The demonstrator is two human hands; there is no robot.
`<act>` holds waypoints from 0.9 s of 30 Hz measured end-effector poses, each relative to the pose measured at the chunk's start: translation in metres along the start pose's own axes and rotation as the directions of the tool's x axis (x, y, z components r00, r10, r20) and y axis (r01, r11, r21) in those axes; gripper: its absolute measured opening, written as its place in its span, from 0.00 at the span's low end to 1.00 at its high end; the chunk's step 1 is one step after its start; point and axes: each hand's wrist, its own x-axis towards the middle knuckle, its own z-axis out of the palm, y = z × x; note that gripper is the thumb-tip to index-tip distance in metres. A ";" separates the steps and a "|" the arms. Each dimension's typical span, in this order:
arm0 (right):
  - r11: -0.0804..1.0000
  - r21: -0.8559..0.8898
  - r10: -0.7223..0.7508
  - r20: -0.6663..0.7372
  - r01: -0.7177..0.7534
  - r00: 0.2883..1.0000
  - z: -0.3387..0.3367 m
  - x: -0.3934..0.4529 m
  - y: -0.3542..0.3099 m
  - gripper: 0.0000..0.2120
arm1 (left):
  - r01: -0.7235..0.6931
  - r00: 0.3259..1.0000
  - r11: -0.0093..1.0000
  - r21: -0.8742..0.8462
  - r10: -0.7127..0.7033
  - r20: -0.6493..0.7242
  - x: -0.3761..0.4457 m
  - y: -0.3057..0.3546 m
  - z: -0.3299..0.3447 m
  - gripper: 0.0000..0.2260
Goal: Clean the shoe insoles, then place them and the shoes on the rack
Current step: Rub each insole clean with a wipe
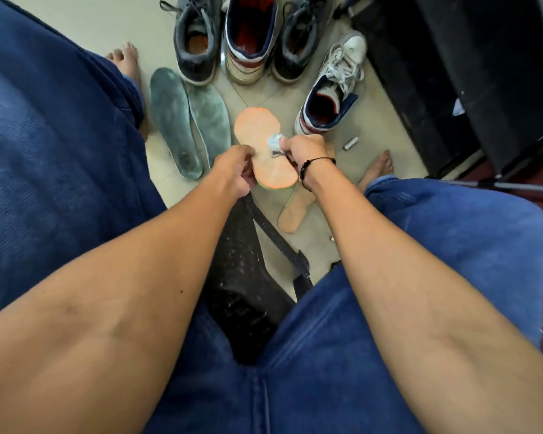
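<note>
1. A strip of pale tiled floor (326, 245) runs between the person's two blue-jeaned knees; it is crowded, bounded on the far right by a black cabinet (452, 73) and near the person by a black speckled seat edge (242, 277).
2. The left hand (232, 170) pinches the near left edge of an orange foam insole with a green rim (264, 145), fingers curled around it, holding it above the floor.
3. The right hand (304, 148), with a black bead bracelet at the wrist, grips a crumpled grey-white cloth wad (275, 142) pressed onto the insole's middle.
4. A second orange insole (295, 211) lies on the floor just below and right of the held one.
5. Two dusty grey-green insoles (188, 120) lie side by side at the left, touching.
6. Far off stand two grey high-top shoes (195, 42) and a red-lined white and navy sneaker (251, 36); its mate (333, 92) lies tilted at the right.
7. A small metal cylinder (350, 143) lies right of the right hand.
8. No writing is readable.
</note>
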 end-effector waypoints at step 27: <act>0.155 -0.435 -0.935 -0.355 0.887 -0.011 -0.040 -0.236 -0.062 0.06 | -0.101 0.618 0.943 -0.316 0.308 0.723 -0.216 0.047 -0.011 0.24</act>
